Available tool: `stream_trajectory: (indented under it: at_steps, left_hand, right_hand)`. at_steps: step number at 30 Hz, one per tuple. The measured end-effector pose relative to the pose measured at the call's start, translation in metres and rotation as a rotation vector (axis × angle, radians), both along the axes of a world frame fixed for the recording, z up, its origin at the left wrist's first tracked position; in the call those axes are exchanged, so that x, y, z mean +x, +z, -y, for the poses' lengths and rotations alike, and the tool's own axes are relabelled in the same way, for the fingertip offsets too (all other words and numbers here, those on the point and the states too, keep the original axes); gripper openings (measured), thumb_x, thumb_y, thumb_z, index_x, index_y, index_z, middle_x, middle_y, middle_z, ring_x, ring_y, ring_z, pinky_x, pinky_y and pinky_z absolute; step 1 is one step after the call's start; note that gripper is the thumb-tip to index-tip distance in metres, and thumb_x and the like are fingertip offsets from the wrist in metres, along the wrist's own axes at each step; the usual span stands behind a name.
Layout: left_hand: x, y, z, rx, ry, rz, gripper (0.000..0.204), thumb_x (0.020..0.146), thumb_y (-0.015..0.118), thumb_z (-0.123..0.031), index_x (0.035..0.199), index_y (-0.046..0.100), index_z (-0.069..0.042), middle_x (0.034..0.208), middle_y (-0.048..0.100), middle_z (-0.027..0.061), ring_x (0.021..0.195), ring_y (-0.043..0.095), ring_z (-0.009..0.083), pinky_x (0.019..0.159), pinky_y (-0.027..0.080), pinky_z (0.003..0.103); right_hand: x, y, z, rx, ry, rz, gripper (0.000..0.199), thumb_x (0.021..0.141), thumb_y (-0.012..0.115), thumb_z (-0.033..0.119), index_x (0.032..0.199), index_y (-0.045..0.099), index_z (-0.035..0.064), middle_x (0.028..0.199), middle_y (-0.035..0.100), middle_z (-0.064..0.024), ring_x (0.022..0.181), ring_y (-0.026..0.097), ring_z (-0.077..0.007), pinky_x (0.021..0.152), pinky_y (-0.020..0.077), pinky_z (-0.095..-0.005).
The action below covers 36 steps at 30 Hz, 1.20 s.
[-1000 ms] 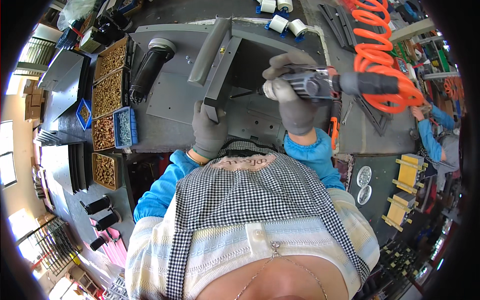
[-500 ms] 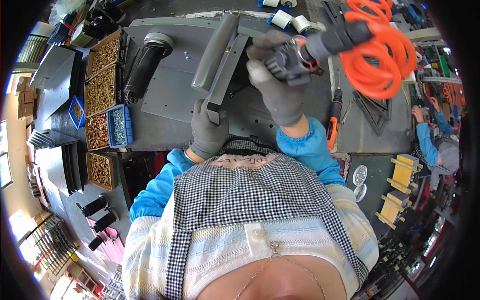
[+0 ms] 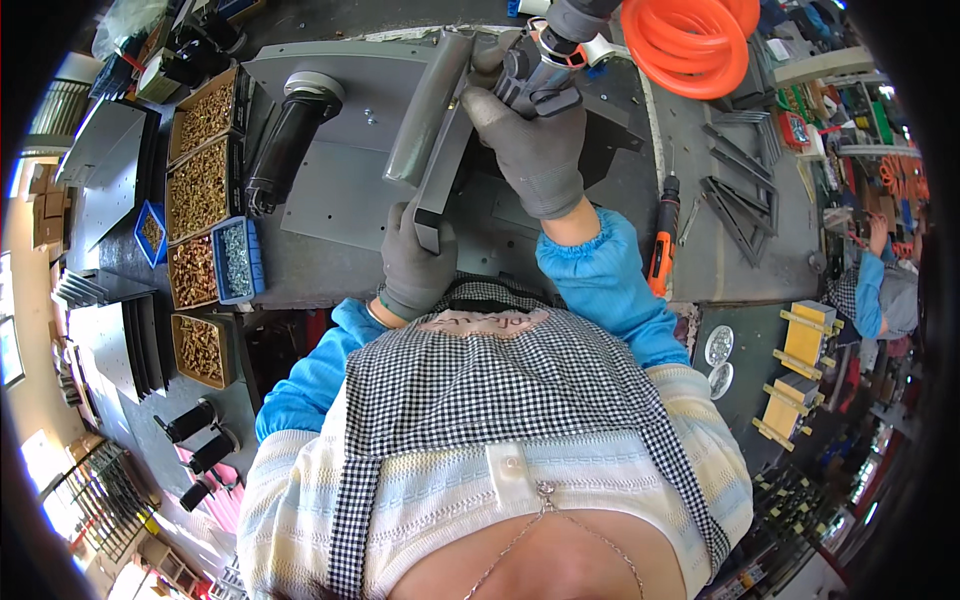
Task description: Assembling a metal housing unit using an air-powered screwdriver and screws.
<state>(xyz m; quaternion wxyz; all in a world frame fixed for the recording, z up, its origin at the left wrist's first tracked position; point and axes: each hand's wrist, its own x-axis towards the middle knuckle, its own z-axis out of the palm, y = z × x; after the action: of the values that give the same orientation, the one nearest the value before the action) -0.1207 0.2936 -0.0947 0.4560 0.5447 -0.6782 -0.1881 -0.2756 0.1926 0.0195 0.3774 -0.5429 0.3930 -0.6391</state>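
My left hand (image 3: 415, 265), in a grey glove, is closed around the near end of a grey metal channel (image 3: 445, 185). A rounded grey metal bar (image 3: 428, 115) lies along the channel's left side. My right hand (image 3: 535, 150), gloved too, grips a black pneumatic hand tool (image 3: 550, 65) at the channel's far end. The tool's working tip is hidden by the glove and the channel. Beneath the parts is a flat grey metal panel (image 3: 335, 190) with small holes, and loose screws (image 3: 371, 116) rest on it.
Left of the panel are a black cylinder (image 3: 285, 150), boxes of brass-coloured fasteners (image 3: 200, 190) and a blue bin (image 3: 237, 258) of silver ones. An orange coiled hose (image 3: 690, 45) hangs at far right. An orange-black power screwdriver (image 3: 664, 240) lies nearby; another person (image 3: 880, 290) works beyond.
My right hand has brought the pneumatic tool left, against the channel's far end. The orange hose has swung up and left. My left hand keeps its grip on the channel.
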Motion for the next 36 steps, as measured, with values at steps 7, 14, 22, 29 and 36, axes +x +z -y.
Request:
stream_trajectory:
  at_steps: [7, 14, 22, 29, 36]
  left_hand:
    - [0.006, 0.006, -0.002, 0.060, -0.094, -0.005, 0.071, 0.074, 0.083, -0.022, 0.135, 0.051, -0.006, 0.109, 0.058, 0.0187, 0.093, 0.064, 0.0373, 0.077, 0.054, 0.044]
    - [0.072, -0.016, -0.017, 0.577, -0.260, -0.762, 0.073, 0.086, 0.075, -0.020, 0.143, 0.039, 0.007, 0.119, 0.056, 0.0166, 0.110, 0.060, 0.0281, 0.092, 0.053, 0.037]
    - [0.096, -0.007, -0.029, 0.887, 0.040, -1.726, 0.038, 0.102, 0.040, -0.001, 0.139, 0.039, 0.010, 0.127, 0.055, 0.0208, 0.116, 0.061, 0.0277, 0.095, 0.056, 0.029]
    - [0.092, 0.006, -0.026, 0.947, -0.133, -1.762, 0.029, 0.104, 0.045, -0.011, 0.129, 0.049, 0.001, 0.117, 0.061, 0.0139, 0.095, 0.065, 0.0190, 0.074, 0.060, 0.024]
    - [0.091, 0.008, -0.034, 0.955, -0.163, -1.725, 0.027, 0.102, 0.048, -0.010, 0.126, 0.052, 0.001, 0.110, 0.062, 0.0122, 0.091, 0.063, 0.0169, 0.074, 0.057, 0.024]
  right_hand:
    - [0.005, 0.002, -0.005, -0.046, -0.011, 0.044, 0.029, 0.083, 0.073, 0.003, 0.111, 0.064, 0.0059, 0.087, 0.065, 0.0018, 0.070, 0.057, -0.0051, 0.059, 0.0460, -0.0222]
    - [-0.002, 0.014, -0.012, 0.016, 0.149, 0.164, 0.031, 0.084, 0.068, -0.004, 0.114, 0.061, 0.0020, 0.090, 0.067, -0.0036, 0.067, 0.057, -0.0076, 0.054, 0.0439, -0.0237]
    - [-0.001, 0.052, -0.017, 0.030, 0.215, 0.090, 0.029, 0.083, 0.065, -0.006, 0.111, 0.062, -0.0007, 0.087, 0.065, -0.0075, 0.063, 0.057, -0.0110, 0.050, 0.0423, -0.0261]
    - [-0.005, 0.046, -0.011, 0.078, 0.278, 0.061, 0.028, 0.080, 0.074, 0.001, 0.106, 0.064, 0.0024, 0.086, 0.067, -0.0020, 0.063, 0.058, -0.0069, 0.051, 0.0451, -0.0251]
    - [-0.047, 0.081, -0.035, -0.119, 0.458, 0.286, 0.044, 0.084, 0.061, 0.002, 0.127, 0.057, -0.0021, 0.104, 0.069, -0.0167, 0.087, 0.069, -0.0241, 0.070, 0.0587, -0.0352]
